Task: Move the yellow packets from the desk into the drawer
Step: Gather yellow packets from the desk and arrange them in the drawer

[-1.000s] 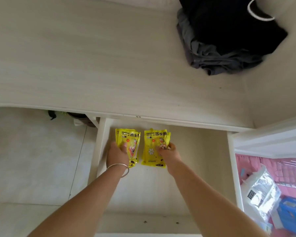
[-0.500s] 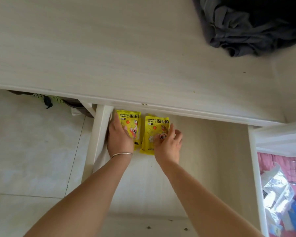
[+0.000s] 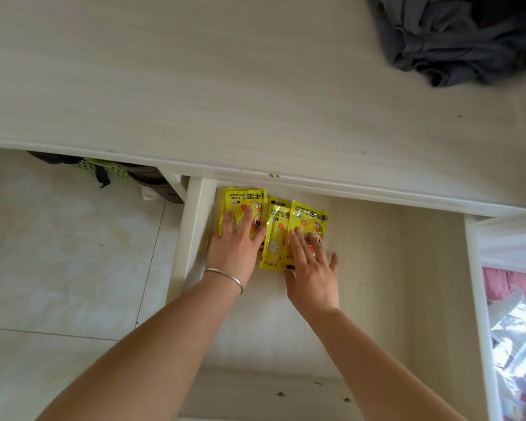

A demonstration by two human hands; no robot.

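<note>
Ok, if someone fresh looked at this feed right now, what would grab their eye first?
The bright yellow hand warmer packets, lying in the far left corner of the open drawer, with the left hand and right hand pressed flat on them. Next, the heap of dark grey clothes at the far right of the pale desk.

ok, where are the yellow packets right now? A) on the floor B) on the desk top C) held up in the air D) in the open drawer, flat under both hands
D: the yellow packets lie in the drawer, left hand and right hand flat on them.
</note>
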